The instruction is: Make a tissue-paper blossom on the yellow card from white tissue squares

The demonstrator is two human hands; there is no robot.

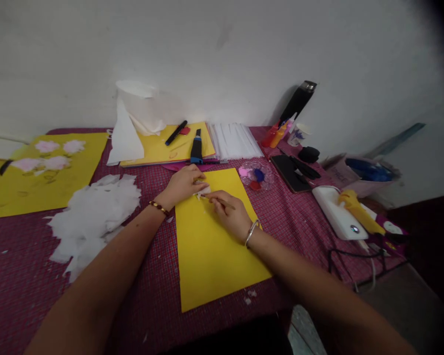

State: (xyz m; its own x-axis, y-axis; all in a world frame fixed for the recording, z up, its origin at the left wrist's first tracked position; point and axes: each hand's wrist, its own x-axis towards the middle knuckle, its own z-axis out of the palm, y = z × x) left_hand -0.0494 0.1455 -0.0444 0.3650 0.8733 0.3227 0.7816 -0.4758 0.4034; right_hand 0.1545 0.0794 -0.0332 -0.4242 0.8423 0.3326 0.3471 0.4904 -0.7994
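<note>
A yellow sheet of paper [222, 256] lies slanted on the table in front of me. Near its top edge is a small piece of white tissue paper [204, 190]. My left hand [185, 185] is bent over this piece, fingers closed at its left side. In my right hand [231, 214] is a thin wooden stick [225, 203], pinched like a pen, its tip at the tissue; whether it ends in a brush is too small to tell. To the left lies a loose pile of white tissue pieces [98, 214].
Yellow paper with pale pink flowers [46, 172] lies at far left. Behind my hands are a utility knife [196, 149], a marker [176, 133] and white strips [233, 140]. A clear palette [257, 176], glue bottles [277, 135], a black flask [299, 101] and a white device [338, 212] stand right.
</note>
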